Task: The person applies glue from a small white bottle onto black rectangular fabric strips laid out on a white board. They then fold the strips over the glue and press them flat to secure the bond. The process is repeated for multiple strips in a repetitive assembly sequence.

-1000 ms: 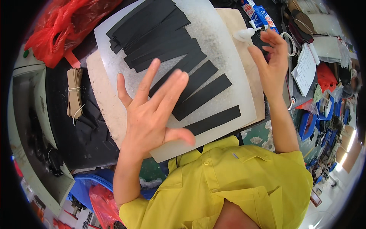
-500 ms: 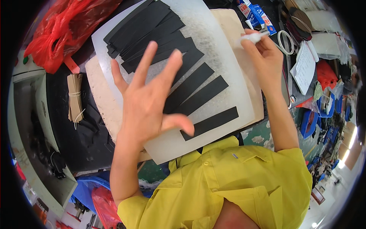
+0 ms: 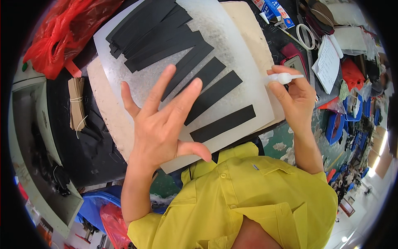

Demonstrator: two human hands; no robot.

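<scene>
My left hand (image 3: 159, 118) is open, fingers spread, over the left part of a whitish translucent sheet (image 3: 248, 87). Black strips lie on that sheet: an overlapping fan (image 3: 145, 31) at the far side and a separate strip (image 3: 224, 123) near its front edge. Another strip (image 3: 215, 97) lies beyond that one, close to my left fingertips. My right hand (image 3: 296, 101) is closed around a small white glue bottle (image 3: 282, 78) with a thin nozzle pointing right. It is at the right edge of the pale board (image 3: 248, 25) under the sheet.
A banded bundle of brown strips (image 3: 76, 103) and a red plastic bag (image 3: 62, 37) are on the left. At the far right are blue-and-white boxes (image 3: 278, 12), a white ring (image 3: 305, 36), a phone in a red case (image 3: 295, 62) and a notepad (image 3: 326, 66).
My right hand has moved nearer to my body with the glue bottle, whose nozzle now points level to the right. My left hand stays spread, its fingertips slightly lower in view.
</scene>
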